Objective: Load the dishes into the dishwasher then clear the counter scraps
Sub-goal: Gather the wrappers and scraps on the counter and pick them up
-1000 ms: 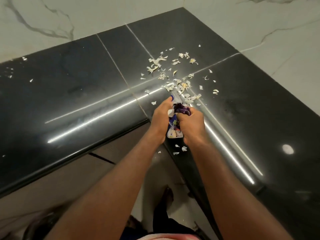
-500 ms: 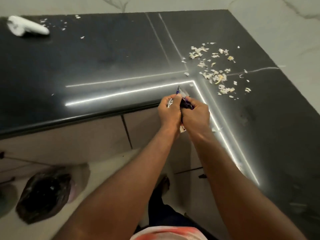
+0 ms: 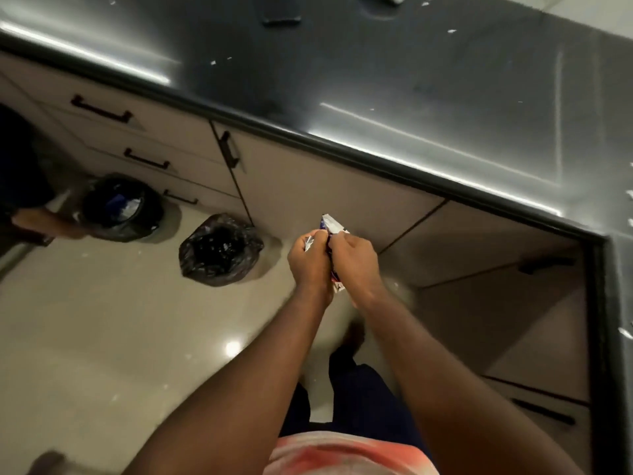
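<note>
My left hand [image 3: 310, 260] and my right hand [image 3: 356, 262] are pressed together, both closed around a crumpled purple and white wrapper [image 3: 331, 226] whose tip sticks up between them. They hang in front of the beige cabinets, below the black counter [image 3: 394, 80]. A few white scrap flecks [image 3: 452, 30] lie on the counter. A bin lined with a black bag [image 3: 219, 250] stands on the floor to the left of my hands.
A second black-lined bin [image 3: 120, 207] sits further left, with another person's arm [image 3: 44, 221] beside it. Drawers with black handles [image 3: 101, 109] run under the counter edge. A dark flat object [image 3: 281, 18] lies on the counter. Pale glossy floor [image 3: 102, 337] spreads below.
My view has swung left and down, away from the corner scrap pile. My joined hands left the counter edge and now hover over the floor near the bins, still holding the wrapper.
</note>
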